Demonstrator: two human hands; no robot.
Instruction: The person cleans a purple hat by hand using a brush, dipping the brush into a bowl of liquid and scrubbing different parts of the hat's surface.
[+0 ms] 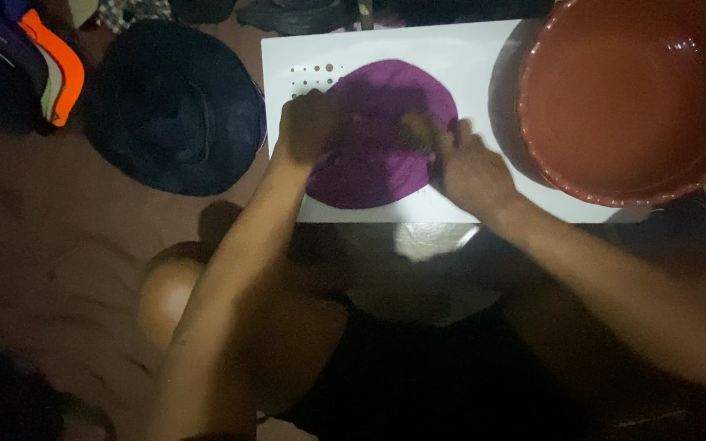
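1. Head view, dim light: a person crouches over a white board (467,49) lying flat on the floor, both hands working on a round purple cloth item (377,163) spread on it.
2. Purple item sits centre-left on the board, approx. round, looks like a hat or cap laid flat; exact kind can't be told.
3. Left hand (308,122) presses down on the item's left edge, fingers curled & touching the fabric; whether it pinches the cloth or only pins it can't be told.
4. Right hand (467,167) rests on the item's right edge, closed around a small yellowish object (417,129), blurred, poss. a brush or sponge, which touches the purple fabric.
5. Hands are apart, one each side of the item.
6. Big reddish-brown basin (533,122) stands at the board's right end, overlapping its corner; inside hard to read.
7. Left of the board, w/ a small gap, a dark wide-brimmed hat (175,106) lies on the floor; further left, near the frame's corner, an orange-and-white cap (63,73).
8. Row of small dots marks the board's upper-left area, just above the left hand.
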